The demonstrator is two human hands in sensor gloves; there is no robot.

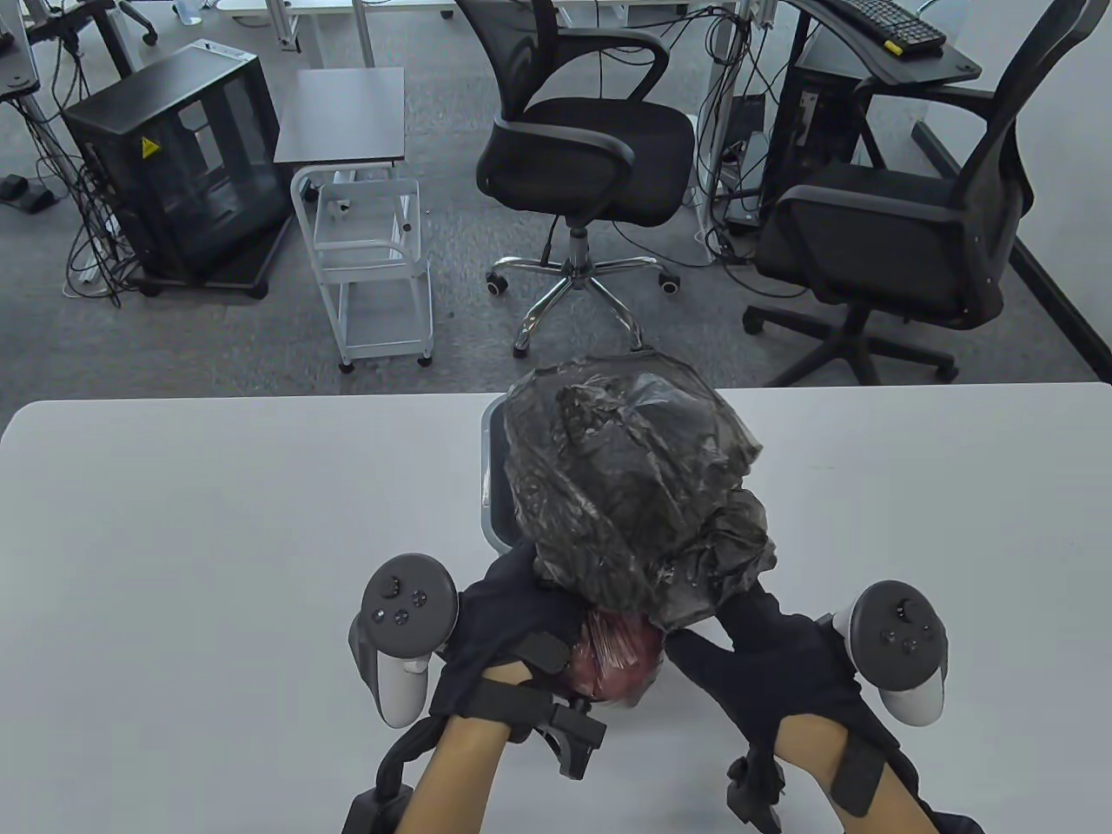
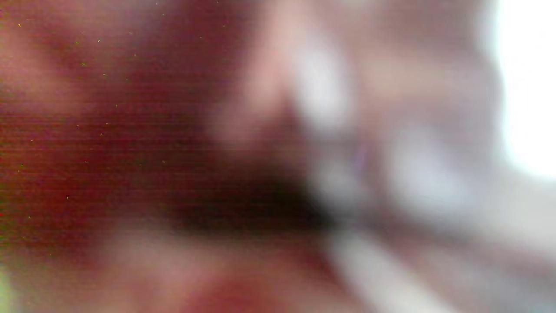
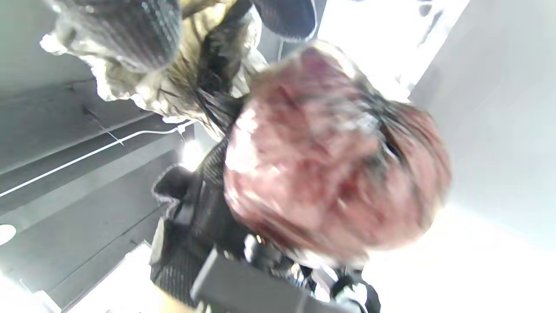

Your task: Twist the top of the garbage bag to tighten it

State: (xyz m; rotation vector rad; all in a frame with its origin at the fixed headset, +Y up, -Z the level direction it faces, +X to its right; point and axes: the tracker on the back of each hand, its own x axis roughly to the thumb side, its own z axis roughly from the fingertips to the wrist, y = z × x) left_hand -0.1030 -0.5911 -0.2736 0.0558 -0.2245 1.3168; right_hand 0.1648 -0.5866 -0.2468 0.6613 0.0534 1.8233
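Note:
A dark, see-through garbage bag (image 1: 634,486) is held above the white table (image 1: 217,521). Its loose top billows out on the far side of my hands. A reddish lump of contents (image 1: 617,660) bulges in the bag on the near side, between my wrists. My left hand (image 1: 521,608) grips the bag's gathered neck from the left. My right hand (image 1: 730,634) grips it from the right. The right wrist view shows the red lump (image 3: 334,165), crumpled plastic (image 3: 191,74) and my right fingertips (image 3: 130,30) on it. The left wrist view is a close red blur.
A grey bin (image 1: 492,486) stands on the table behind the bag, mostly hidden by it. Beyond the table's far edge are two black office chairs (image 1: 591,148), a white trolley (image 1: 373,261) and a black cabinet (image 1: 182,165).

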